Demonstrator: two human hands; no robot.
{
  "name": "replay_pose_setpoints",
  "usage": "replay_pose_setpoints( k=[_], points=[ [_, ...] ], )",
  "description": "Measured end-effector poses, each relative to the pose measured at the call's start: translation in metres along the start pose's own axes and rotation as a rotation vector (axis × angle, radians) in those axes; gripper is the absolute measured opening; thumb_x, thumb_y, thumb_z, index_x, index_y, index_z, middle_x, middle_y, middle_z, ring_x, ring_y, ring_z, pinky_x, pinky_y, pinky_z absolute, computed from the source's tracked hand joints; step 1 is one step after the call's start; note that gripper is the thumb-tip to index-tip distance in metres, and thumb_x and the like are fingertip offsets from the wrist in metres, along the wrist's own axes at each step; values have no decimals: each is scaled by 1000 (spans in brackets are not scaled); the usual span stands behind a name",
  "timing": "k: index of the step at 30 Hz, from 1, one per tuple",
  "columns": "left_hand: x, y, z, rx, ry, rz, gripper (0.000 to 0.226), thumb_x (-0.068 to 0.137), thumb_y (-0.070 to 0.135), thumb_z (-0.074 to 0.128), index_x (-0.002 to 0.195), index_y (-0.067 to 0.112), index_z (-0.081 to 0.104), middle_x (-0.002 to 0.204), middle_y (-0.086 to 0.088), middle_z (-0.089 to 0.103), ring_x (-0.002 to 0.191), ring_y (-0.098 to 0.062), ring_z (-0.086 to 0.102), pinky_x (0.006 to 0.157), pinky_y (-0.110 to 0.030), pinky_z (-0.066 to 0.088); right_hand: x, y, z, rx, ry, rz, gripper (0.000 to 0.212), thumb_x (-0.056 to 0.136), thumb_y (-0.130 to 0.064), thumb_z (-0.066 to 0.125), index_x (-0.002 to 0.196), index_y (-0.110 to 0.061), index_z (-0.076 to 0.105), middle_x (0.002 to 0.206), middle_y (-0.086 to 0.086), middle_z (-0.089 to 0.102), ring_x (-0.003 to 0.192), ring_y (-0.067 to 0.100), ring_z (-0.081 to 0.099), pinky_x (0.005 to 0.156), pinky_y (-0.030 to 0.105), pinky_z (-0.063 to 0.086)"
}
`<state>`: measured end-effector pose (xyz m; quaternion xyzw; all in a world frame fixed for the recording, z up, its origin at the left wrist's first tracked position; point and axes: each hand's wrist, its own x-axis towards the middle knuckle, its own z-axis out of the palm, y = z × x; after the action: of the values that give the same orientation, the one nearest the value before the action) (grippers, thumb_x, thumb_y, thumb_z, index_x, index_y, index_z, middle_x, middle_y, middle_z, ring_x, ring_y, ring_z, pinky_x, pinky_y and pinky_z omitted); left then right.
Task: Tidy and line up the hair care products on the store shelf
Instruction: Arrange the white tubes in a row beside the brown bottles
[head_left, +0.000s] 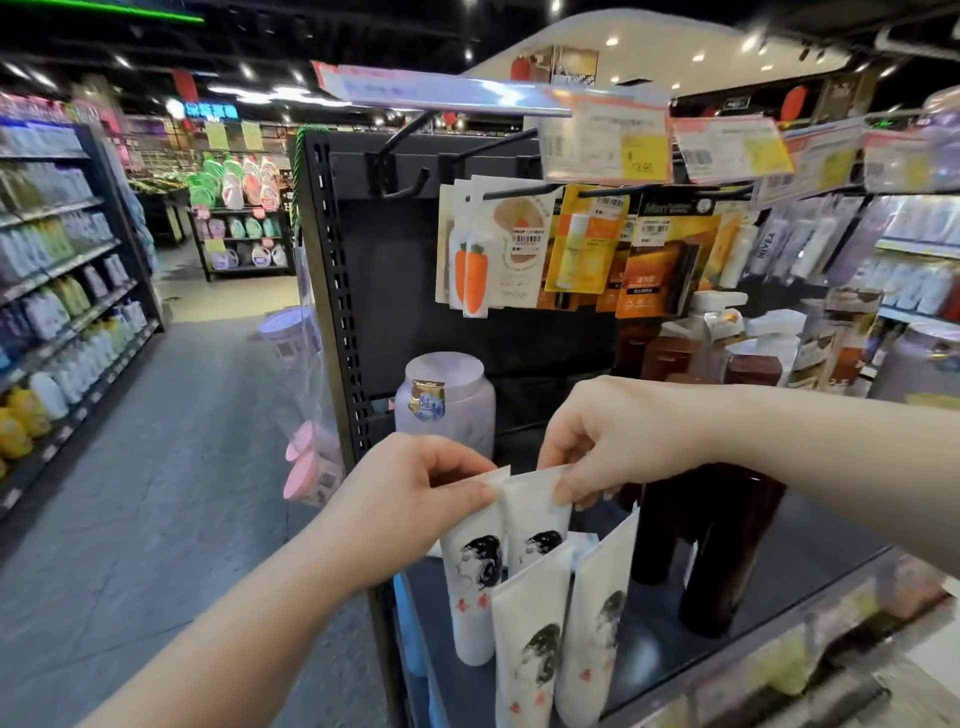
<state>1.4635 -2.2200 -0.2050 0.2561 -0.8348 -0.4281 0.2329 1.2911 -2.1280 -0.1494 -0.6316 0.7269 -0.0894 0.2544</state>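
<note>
Several white tubes printed with a black-haired head stand cap-down at the left end of the dark shelf (779, 587). My left hand (410, 499) pinches the crimped top of the back-left white tube (472, 571). My right hand (623, 436) pinches the top of the back-right white tube (535, 525) next to it. Two more white tubes (530, 644) (597, 623) stand in front, leaning a little. Dark brown bottles (722, 551) stand to the right of the tubes. A lilac jar (447, 400) sits behind my left hand.
Carded items (514, 244) hang on pegs above, under price tags (602, 140). Brown pump bottles (691, 348) fill the shelf's back right. A clear bag with pink pots (311, 462) hangs on the shelf's left post. An aisle (156, 467) with stocked shelves (57, 312) runs at the left.
</note>
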Motion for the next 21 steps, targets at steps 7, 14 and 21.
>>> replay_pose_setpoints(
  k=[7,14,21],
  points=[
    [-2,2,-1,10,-5,2,18,81,19,68,74,35,73,77,14,74,75,-2,67,75,-21,54,-3,-4,1,-77,26,50,7,83,-16,67,90,-16,68,82,0,74,75,8,70,71,23,59],
    [-4,2,-2,29,-15,7,16,82,19,67,79,34,73,79,12,74,76,1,67,76,-20,56,-5,-5,-1,-154,43,99,8,82,-17,66,90,-17,68,79,-2,74,71,7,70,65,19,57],
    [-4,2,-1,38,-27,8,18,83,22,65,76,38,69,80,11,74,77,1,66,72,-17,55,-6,-4,-3,-140,-4,91,13,81,-15,66,90,-23,65,82,-3,73,74,7,70,67,21,57]
  ],
)
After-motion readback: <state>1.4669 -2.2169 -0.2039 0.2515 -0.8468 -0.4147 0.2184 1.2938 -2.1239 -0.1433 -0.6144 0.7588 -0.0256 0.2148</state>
